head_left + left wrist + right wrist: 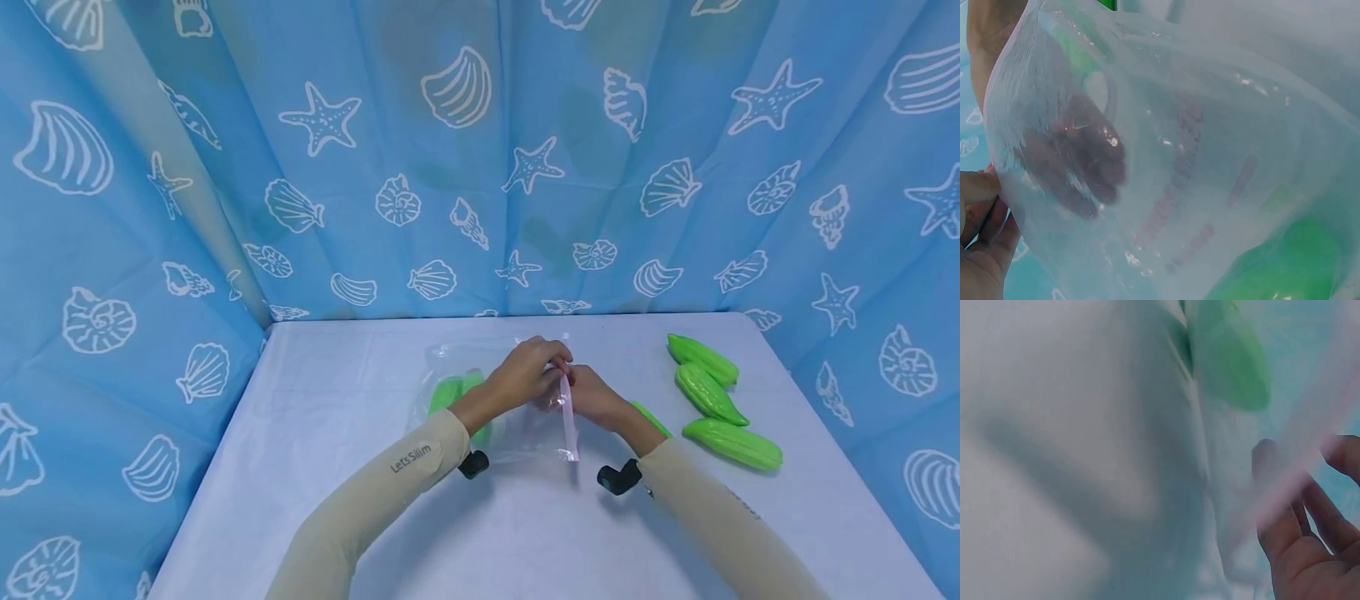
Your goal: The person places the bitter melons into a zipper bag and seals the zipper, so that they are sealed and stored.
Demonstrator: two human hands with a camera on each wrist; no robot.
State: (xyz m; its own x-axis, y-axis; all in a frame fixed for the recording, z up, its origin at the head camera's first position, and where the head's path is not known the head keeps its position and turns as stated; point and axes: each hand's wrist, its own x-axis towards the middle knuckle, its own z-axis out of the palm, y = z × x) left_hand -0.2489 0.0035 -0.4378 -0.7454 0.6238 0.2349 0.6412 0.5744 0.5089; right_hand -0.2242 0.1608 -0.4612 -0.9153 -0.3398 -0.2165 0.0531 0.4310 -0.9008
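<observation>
A clear zip bag (517,433) with a pink strip (570,425) along its mouth stands partly raised off the table. My left hand (528,371) pinches the upper end of this strip; its fingertips show at the bag's edge in the left wrist view. On the other side of the mouth, my right hand (592,396) grips the same edge, with some fingers seen through the film (1085,156). In the right wrist view the strip crosses the right fingers (1282,531). Inside the bag lie green, ridged toy vegetables (446,393), partly hidden by my left forearm.
Several glossy green toy vegetables (731,442), pointed at one end, lie to the right on the white table (330,375). Another (651,418) shows partly behind my right wrist. Behind the table hangs a blue curtain (420,150) with shells and starfish.
</observation>
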